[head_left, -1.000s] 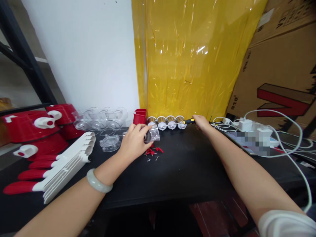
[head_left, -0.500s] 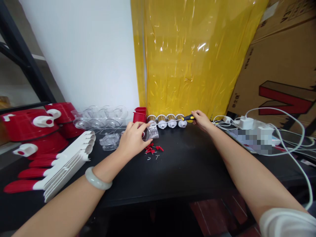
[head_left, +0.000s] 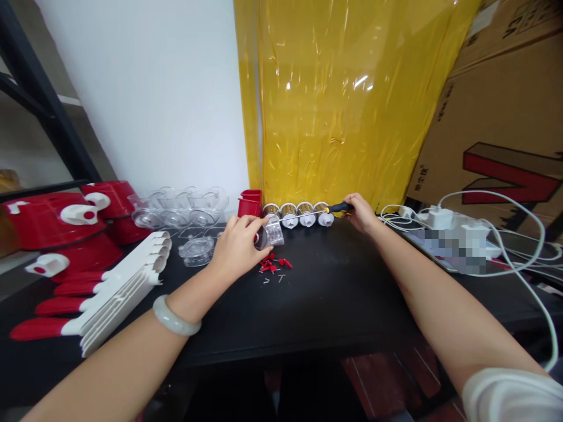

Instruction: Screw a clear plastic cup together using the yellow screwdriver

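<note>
My left hand (head_left: 240, 241) grips a clear plastic part (head_left: 274, 233) just above the black table, fingers on top and thumb below. A screwdriver (head_left: 339, 207) with a black and yellow handle is in my right hand (head_left: 359, 212), held nearly level. Its long shaft points left, and the tip meets or lies close to the clear part; exactly where cannot be made out. Below the part lie several small red pieces (head_left: 269, 265) and a few loose screws (head_left: 281, 278). Behind the shaft stand several metal drums with white ends (head_left: 307, 215).
Red housings (head_left: 57, 220) and white parts with red handles (head_left: 118, 293) fill the left side. Clear plastic parts (head_left: 180, 206) and red hoppers (head_left: 250, 203) line the back. At right are white chargers (head_left: 440, 218), looping cables and a cardboard box (head_left: 492, 117).
My right hand has shifted slightly right and its grip on the screwdriver handle has turned a little. The left hand still holds the clear part in nearly the same place.
</note>
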Motion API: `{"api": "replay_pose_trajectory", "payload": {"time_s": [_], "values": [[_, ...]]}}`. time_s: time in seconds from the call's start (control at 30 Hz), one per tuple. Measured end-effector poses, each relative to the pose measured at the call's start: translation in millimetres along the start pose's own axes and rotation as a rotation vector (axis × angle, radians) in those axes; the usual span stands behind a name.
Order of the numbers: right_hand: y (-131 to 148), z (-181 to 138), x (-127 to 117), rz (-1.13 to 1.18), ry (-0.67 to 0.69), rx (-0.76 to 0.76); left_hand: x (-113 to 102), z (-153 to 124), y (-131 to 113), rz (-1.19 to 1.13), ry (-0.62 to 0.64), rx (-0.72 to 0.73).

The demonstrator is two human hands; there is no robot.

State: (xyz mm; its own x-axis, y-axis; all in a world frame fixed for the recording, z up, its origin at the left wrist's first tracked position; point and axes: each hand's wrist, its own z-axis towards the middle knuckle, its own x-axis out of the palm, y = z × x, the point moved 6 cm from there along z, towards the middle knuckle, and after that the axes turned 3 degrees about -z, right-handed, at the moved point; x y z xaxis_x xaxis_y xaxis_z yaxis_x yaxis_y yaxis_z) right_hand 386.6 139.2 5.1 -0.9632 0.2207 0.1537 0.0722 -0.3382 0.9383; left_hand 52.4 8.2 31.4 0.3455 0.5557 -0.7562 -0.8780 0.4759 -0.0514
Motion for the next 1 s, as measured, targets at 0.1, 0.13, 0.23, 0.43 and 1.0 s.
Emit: {"api": "replay_pose_trajectory", "payload": {"time_s": [0.1,0.13,0.23,0.43,1.0], "values": [[-2,3,-2,-0.043,-0.016,-0.044,0,0,-1,-0.001,0.008,0.001],[-3,4,-4,-0.093,-0.021,-0.055,0,0,-1,0.001,0.007,0.002],[-6,8,-9,-0.305,-0.026,-0.114,1,0,-2,0.004,0.002,0.013],[-8,6,-6,-0.174,-0.027,-0.119,1,0,0,0.003,-0.017,0.018],[-9,-47,12,0.404,-0.145,0.117,2,1,5,-0.061,-0.004,0.051]]}}
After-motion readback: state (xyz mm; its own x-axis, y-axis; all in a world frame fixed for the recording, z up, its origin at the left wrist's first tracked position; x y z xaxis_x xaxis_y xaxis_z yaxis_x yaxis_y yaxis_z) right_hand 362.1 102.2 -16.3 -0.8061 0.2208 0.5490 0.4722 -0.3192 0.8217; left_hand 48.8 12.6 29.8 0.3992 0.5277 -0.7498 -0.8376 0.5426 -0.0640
